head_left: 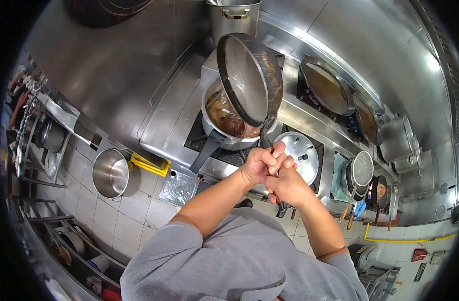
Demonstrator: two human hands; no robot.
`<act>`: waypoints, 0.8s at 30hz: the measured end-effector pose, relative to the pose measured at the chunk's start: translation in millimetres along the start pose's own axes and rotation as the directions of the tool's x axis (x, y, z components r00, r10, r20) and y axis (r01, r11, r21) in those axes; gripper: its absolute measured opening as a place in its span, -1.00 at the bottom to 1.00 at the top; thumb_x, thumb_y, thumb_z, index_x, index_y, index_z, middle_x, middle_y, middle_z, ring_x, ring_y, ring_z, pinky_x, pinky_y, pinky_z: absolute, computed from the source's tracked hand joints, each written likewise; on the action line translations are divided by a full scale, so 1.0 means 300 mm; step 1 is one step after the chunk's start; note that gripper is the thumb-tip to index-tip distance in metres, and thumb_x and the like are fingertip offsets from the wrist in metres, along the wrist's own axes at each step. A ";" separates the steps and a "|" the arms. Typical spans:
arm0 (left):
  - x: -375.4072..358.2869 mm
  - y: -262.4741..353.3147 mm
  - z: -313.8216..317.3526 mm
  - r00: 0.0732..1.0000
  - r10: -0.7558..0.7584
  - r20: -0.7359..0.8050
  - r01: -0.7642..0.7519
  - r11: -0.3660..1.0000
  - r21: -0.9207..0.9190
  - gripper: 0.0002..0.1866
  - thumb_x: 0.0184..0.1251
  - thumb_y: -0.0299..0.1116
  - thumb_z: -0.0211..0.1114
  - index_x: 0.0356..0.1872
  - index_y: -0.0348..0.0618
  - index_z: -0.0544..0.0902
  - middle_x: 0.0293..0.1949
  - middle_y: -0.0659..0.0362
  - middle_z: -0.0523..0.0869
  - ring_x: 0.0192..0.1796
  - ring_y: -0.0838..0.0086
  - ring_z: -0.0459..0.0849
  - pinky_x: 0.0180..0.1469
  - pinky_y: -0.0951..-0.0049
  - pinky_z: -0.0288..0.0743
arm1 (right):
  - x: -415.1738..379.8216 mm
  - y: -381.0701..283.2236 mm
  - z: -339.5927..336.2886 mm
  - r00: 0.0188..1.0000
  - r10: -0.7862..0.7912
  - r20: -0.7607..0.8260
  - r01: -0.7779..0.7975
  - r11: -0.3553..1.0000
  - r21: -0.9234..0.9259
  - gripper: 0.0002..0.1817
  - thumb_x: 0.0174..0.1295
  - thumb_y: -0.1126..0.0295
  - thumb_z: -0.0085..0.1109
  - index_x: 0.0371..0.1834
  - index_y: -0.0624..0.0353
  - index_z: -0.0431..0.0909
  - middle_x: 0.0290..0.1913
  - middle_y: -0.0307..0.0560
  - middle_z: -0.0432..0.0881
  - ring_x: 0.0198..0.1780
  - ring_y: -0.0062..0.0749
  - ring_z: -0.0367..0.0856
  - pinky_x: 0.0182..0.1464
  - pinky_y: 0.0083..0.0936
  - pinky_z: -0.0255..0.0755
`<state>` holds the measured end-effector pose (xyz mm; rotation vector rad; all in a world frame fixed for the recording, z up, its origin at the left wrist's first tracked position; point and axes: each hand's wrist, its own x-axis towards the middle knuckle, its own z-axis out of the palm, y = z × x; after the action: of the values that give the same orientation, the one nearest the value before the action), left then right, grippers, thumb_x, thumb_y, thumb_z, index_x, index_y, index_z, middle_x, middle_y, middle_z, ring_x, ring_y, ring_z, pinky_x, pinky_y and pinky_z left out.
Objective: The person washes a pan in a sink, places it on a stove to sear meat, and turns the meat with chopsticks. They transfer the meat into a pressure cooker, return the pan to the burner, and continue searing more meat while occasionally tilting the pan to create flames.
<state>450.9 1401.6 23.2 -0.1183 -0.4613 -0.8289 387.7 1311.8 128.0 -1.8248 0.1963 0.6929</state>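
Left hand and right hand both clamped on the long handle, touching each other. Pan steeply tilted over the open pot, which holds brown chunks in liquid. Pot on stove, round metal lid just right of it

A steel stove crosses the frame's centre and right, carrying an open pot mid-frame and wide pans upper right.
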 end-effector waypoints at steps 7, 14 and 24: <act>0.032 -0.003 -0.011 0.980 -0.137 0.142 0.124 0.988 0.093 -0.85 -0.17 -0.45 0.21 -0.53 0.00 0.44 -0.72 0.20 0.54 -0.18 0.39 0.54 0.29 0.30 0.20 | -0.015 0.079 0.036 0.954 -0.208 -0.215 0.184 0.974 -0.129 -0.64 0.06 0.63 0.03 -0.06 0.32 0.23 -0.53 -0.13 0.44 -0.73 -0.51 0.45 -0.74 -0.57 0.29; 0.067 -0.115 0.019 0.906 -0.393 -0.156 0.420 0.877 0.232 -0.90 -0.15 -0.52 0.14 -0.54 -0.15 0.42 -0.71 0.11 0.47 -0.27 0.34 0.56 -0.29 0.44 0.49 | -0.089 0.246 0.018 0.940 -0.174 -0.294 0.252 0.933 0.256 -0.81 0.15 0.58 0.05 -0.23 0.22 0.27 -0.64 -0.23 0.39 -0.75 -0.53 0.42 -0.75 -0.58 0.24; 0.195 -0.621 0.114 0.744 -0.594 -0.307 0.668 0.687 0.288 -0.92 -0.10 -0.52 0.12 -0.53 -0.15 0.41 -0.72 0.12 0.45 -0.28 0.28 0.56 -0.37 0.40 0.48 | -0.475 0.563 -0.141 0.938 -0.073 -0.337 0.317 0.573 0.756 -0.83 0.17 0.53 0.07 -0.29 0.07 0.28 -0.68 -0.25 0.27 -0.79 -0.44 0.29 -0.69 -0.43 0.33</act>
<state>336.3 1245.2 65.3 0.5206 -0.4782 -1.4080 210.1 1183.0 77.6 -1.0029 0.4076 0.1119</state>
